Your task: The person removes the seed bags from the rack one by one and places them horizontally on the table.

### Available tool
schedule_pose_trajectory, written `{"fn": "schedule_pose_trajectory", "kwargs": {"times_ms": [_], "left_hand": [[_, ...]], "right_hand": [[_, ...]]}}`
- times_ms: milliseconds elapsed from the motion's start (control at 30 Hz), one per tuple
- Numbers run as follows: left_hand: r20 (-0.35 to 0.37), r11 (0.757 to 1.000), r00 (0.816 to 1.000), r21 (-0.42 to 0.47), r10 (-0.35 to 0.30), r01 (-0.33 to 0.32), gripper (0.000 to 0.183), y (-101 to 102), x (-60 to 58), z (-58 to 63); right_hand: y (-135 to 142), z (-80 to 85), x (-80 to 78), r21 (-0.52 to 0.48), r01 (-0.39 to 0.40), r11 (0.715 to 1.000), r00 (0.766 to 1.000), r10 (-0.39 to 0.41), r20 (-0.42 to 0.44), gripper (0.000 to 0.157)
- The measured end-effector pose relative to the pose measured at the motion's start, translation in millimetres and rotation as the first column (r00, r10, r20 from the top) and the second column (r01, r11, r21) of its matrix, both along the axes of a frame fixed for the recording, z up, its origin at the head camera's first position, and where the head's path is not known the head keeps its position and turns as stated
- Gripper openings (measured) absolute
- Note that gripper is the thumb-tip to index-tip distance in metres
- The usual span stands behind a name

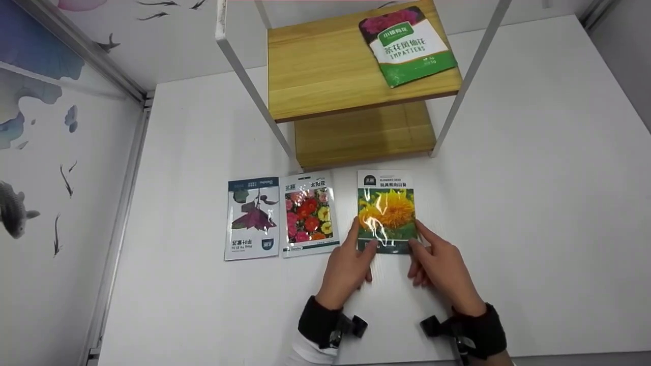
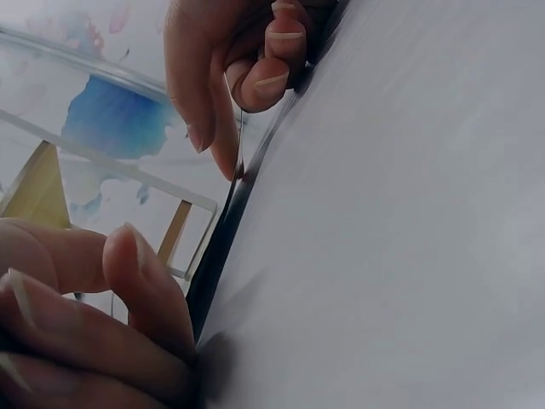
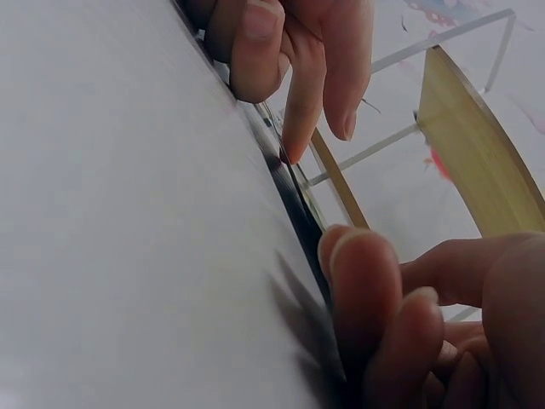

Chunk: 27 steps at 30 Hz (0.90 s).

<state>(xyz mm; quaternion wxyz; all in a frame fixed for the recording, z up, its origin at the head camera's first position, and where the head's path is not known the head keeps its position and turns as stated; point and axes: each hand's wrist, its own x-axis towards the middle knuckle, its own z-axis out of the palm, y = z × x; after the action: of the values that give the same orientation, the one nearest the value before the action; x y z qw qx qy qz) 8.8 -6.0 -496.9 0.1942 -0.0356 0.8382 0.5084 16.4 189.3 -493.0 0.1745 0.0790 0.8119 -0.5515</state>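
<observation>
A seed packet with yellow sunflowers lies at the middle of the white table, its printing upright to me. My left hand holds its lower left edge, thumb on the front and index finger along the side. At the lower right edge my right hand grips it the same way, its other fingers curled beneath the palm. Left of it lie a packet with red and yellow flowers and, farther left, an upside-down packet with a purple plant. In both wrist views the sunflower packet appears only as a thin edge.
A two-level wooden shelf with white posts stands behind the packets. On its upper board lies a green and white impatiens packet; the lower board is partly hidden. A wall with painted fish rises at the left.
</observation>
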Motion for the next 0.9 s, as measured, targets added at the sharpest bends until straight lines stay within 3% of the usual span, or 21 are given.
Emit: {"fn": "schedule_pose_trajectory", "kwargs": {"times_ms": [900], "left_hand": [[-0.022,1.0,1.0,0.003,-0.006,0.006,0.073,0.4,3.7,2.1]], "right_hand": [[0.9,0.7,-1.0,0.007,0.009,1.0,1.0,-0.009,0.024,0.056]]}}
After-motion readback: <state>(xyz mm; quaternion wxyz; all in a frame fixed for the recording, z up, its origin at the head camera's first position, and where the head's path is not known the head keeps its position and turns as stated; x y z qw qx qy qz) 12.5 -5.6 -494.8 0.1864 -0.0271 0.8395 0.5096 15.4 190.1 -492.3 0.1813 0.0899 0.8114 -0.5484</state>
